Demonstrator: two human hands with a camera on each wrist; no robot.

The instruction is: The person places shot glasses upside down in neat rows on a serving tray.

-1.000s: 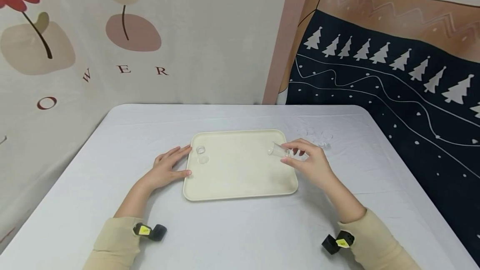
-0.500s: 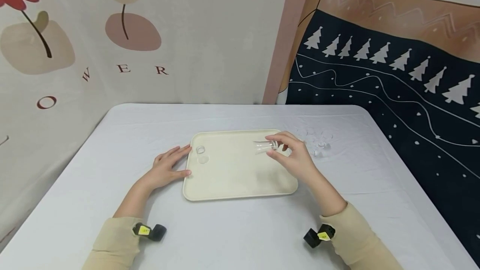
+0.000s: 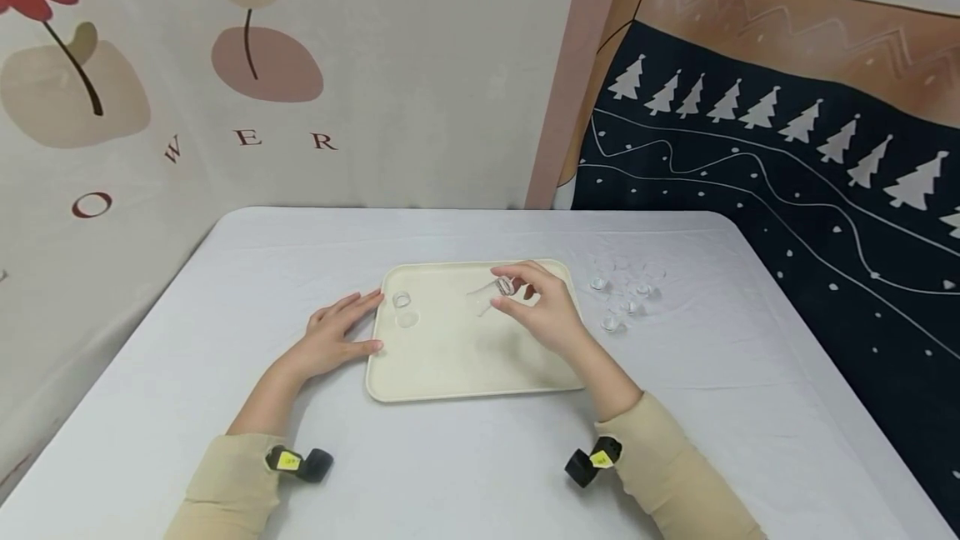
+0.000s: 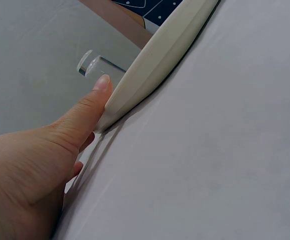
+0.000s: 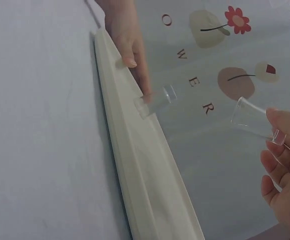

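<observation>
My right hand point(image 3: 546, 309) pinches a small clear glass point(image 3: 486, 297) by its thick base, over the middle of the cream tray point(image 3: 450, 365). The glass tips so that its mouth points down and left in the head view; the right wrist view shows the same glass point(image 5: 252, 120) between thumb and fingers. At the tray's left side lies my left hand point(image 3: 330, 338), its extended thumb and fingertips touching the rim. Just inside that rim a second clear glass point(image 3: 402, 307) stands upside down, thick base uppermost. In the left wrist view, the thumb point(image 4: 87, 107) overlaps it.
To the right of the tray, several more clear glasses point(image 3: 630, 305) stand grouped on the white tablecloth point(image 3: 480, 465). Patterned cloths hang behind the table, one with flowers and letters point(image 3: 420, 107), one dark with white trees point(image 3: 750, 190).
My right hand has carried the glass leftward from the tray's right edge to over its middle, uncovering the glasses at right. The glass's tilt has changed. The left hand stays put.
</observation>
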